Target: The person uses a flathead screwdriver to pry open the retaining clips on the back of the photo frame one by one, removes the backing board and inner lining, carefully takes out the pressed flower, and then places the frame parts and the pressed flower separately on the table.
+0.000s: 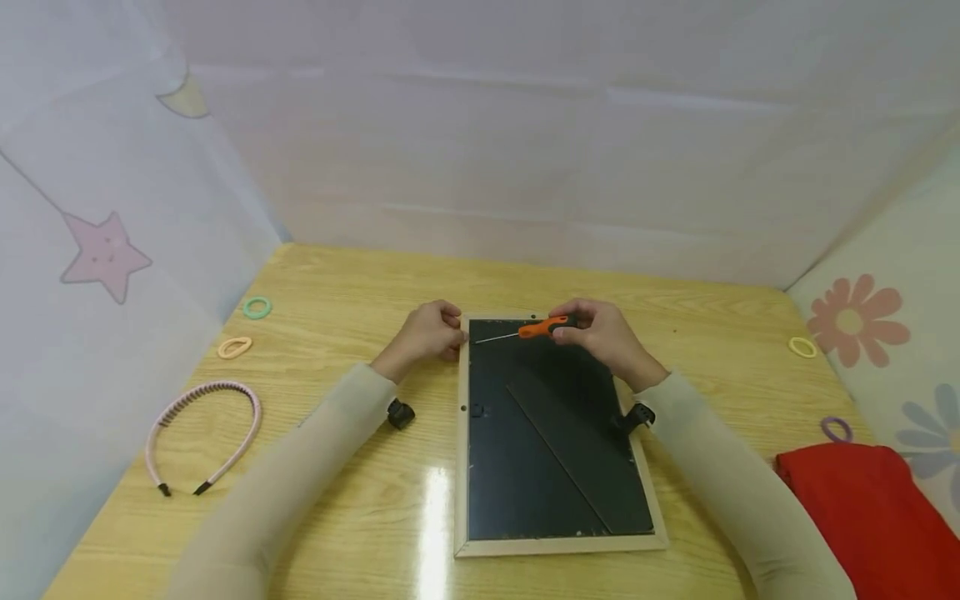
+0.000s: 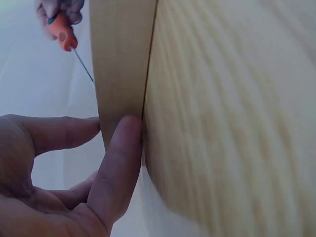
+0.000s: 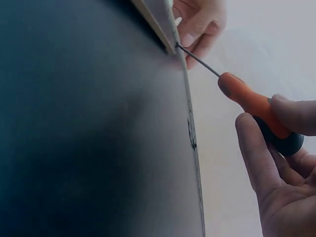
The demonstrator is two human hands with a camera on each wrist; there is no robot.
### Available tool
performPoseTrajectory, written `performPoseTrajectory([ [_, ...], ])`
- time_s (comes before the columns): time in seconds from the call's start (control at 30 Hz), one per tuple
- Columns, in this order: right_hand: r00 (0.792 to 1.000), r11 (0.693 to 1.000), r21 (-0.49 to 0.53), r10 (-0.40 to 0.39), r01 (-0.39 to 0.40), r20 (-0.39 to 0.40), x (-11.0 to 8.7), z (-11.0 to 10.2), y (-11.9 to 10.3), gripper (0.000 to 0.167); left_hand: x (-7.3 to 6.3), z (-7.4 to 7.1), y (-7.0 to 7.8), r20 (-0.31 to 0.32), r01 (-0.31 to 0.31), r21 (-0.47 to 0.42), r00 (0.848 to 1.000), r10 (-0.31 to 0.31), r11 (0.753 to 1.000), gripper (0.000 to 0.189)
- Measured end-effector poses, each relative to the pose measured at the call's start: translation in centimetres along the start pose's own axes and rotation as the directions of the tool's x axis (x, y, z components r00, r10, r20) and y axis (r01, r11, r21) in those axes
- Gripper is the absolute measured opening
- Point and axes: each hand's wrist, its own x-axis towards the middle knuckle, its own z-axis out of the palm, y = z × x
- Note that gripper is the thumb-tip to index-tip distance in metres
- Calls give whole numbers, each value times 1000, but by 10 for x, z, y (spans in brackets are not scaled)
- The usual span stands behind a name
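A picture frame (image 1: 561, 546) with a pale wooden border lies back side up on the table, its black backing board (image 1: 551, 500) showing. A stand leg (image 1: 551, 442) runs diagonally across the board. At the upper left corner, my left hand (image 1: 426, 336) grips the wooden border (image 2: 121, 59) between thumb and finger. My right hand (image 1: 603, 337) holds a screwdriver (image 3: 256, 106) by its orange and black handle. Its thin shaft (image 1: 497, 338) points left, the tip at the board's edge close to the upper left corner, near my left fingers.
On the left of the table (image 1: 352, 283) lie a pink headband (image 1: 258, 408), a green ring (image 1: 257, 308) and an orange ring (image 1: 235, 347). On the right are a yellow ring (image 1: 802, 347), a purple ring (image 1: 836, 430) and a red cloth (image 1: 870, 508). Curtains surround the table.
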Motion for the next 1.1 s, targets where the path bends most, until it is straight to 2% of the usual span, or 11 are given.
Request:
performPoseTrajectory([
  [0.17,1000,999,38,10,-10,14,0,-1,4,38,-2,-1,-3,-11,14,-34,1000,-15,999,53],
  [0.37,999,1000,7,18,-19,31,6,1,1,35,-3,-5,-4,5,26,-86,1000,-26,996,55],
  [0.6,999,999,41,27,-28,32,9,2,-1,34,-7,-8,0,15,40,-80,999,-39,996,61],
  [1.1,992,977,183,101,-113,73,-17,-1,0,40,-19,-3,10,38,21,-79,999,-18,997,62],
])
